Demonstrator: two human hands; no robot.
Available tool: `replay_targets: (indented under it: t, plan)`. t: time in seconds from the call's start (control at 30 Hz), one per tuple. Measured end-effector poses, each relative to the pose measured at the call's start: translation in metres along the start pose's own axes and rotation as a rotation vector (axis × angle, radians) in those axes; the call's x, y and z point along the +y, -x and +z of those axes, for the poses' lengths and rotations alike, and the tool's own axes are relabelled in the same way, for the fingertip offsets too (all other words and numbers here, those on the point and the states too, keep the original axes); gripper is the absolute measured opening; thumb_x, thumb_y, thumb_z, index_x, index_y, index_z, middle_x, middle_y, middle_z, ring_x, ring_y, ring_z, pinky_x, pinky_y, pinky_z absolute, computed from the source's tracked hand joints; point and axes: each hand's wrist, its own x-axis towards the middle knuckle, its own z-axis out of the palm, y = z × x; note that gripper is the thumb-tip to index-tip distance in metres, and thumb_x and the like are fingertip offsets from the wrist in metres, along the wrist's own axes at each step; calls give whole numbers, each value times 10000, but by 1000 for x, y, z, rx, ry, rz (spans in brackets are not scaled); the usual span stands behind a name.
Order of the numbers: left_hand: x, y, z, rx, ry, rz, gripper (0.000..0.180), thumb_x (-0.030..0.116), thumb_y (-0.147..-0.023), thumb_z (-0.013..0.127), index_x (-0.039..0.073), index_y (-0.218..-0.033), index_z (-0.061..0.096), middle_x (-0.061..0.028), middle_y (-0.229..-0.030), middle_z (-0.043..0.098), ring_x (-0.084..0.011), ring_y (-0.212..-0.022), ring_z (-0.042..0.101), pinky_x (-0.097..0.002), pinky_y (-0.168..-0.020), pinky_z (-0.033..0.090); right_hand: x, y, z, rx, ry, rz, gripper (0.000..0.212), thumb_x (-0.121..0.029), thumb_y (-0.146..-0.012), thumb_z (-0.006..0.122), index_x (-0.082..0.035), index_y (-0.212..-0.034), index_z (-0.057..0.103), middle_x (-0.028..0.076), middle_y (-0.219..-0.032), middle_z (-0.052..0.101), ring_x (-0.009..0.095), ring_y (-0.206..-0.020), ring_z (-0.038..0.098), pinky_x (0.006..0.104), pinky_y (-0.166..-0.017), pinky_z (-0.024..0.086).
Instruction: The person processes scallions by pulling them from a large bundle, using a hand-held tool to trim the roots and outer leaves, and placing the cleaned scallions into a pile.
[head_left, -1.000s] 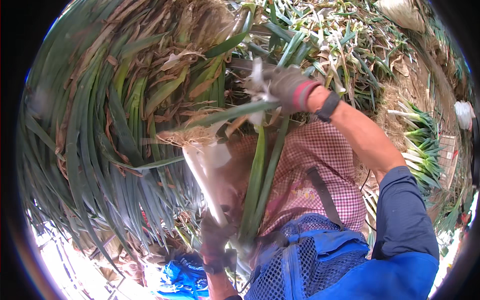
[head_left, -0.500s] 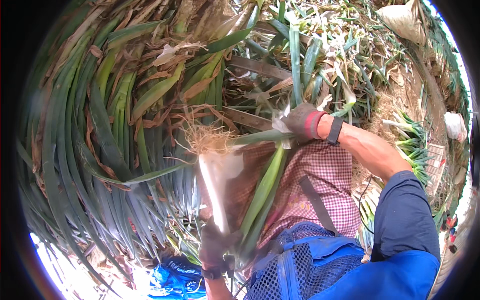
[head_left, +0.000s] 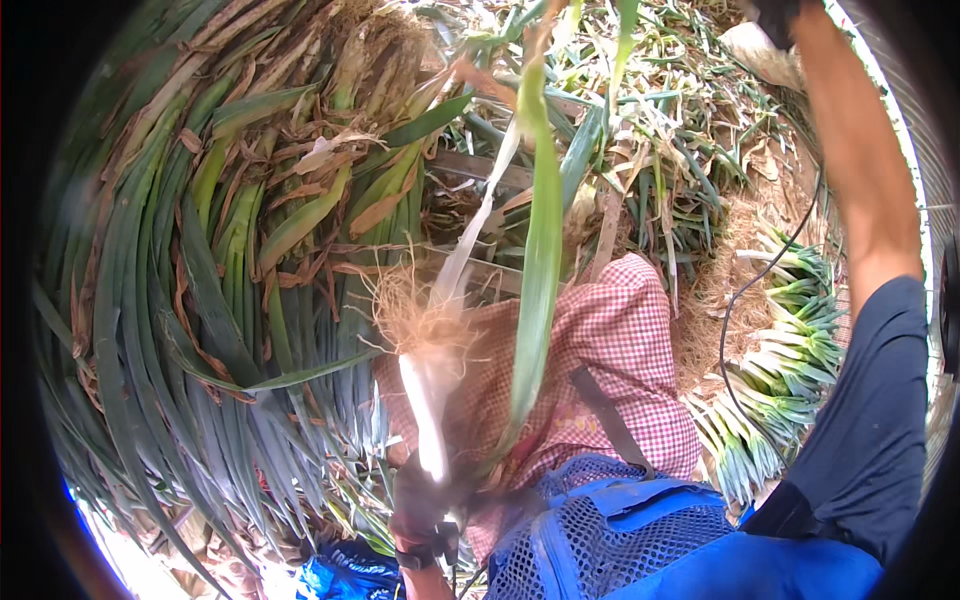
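My left hand [head_left: 420, 505], in a dark glove, is closed round a leek [head_left: 426, 425] at the lower middle. Its white shaft points up, and a bushy tuft of pale brown roots [head_left: 425, 325] tops it. Above and beside the roots, a long green leaf [head_left: 542, 225] and a pale peeled strip [head_left: 480, 230] hang in the air, blurred. At the far upper right my gloved right hand [head_left: 775, 20] is raised, its fingers blurred and partly cut off by the picture's edge. Whether it holds anything is hidden.
A big heap of leeks [head_left: 220, 290] fills the left. Peeled leaves [head_left: 660, 110] litter the upper middle. On the right lies a curved row of trimmed leeks [head_left: 770, 400], with a black cable [head_left: 730, 330] in front. Checked cloth [head_left: 620, 350] covers my lap; blue plastic [head_left: 345, 575] lies below.
My right hand has swung from beside the leek up to the far upper right. A leaf and a pale strip have come away upward. My left hand still grips the leek, nearly in place.
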Motion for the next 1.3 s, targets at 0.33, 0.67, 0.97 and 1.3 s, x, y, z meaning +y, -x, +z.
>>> replay_targets:
  t: [0.33, 0.67, 0.97, 1.3]
  plan:
    - [-13, 3, 8, 62, 74, -80, 598, 34, -667, 1012, 1, -1191, 725, -28, -916, 754, -130, -821, 697, -314, -736, 592, -279, 242, 201, -655, -594, -251, 571, -97, -1060, 625, -270, -1593, 518, 160, -1376, 680, 313, -976, 801, 420, -739, 687]
    - [-73, 3, 2, 149, 65, -30, 543, 200, -764, 945, -40, -1186, 700, -121, -838, 741, -269, -689, 700, -429, -606, 572, -74, 97, 190, -257, -394, 245, 351, -266, -1088, 568, -105, -1364, 715, 160, -1091, 768, 290, -1017, 787, 409, -827, 630]
    - [-7, 4, 8, 102, 364, -114, 555, -40, -656, 977, -3, -1150, 728, -24, -838, 710, -126, -674, 661, -307, -598, 559, -380, 308, 110, -966, -1077, -340, 473, -396, -1007, 634, -42, -1278, 791, 230, -1201, 790, 373, -1175, 759, 480, -1011, 587]
    - [-15, 33, -24, 92, 398, 3, 579, -18, -625, 978, -12, -1170, 781, 16, -798, 709, -107, -693, 670, -271, -633, 543, -65, 106, 230, -108, -179, 50, 229, -136, -969, 719, -38, -1172, 762, 140, -976, 792, 279, -826, 782, 433, -719, 643]
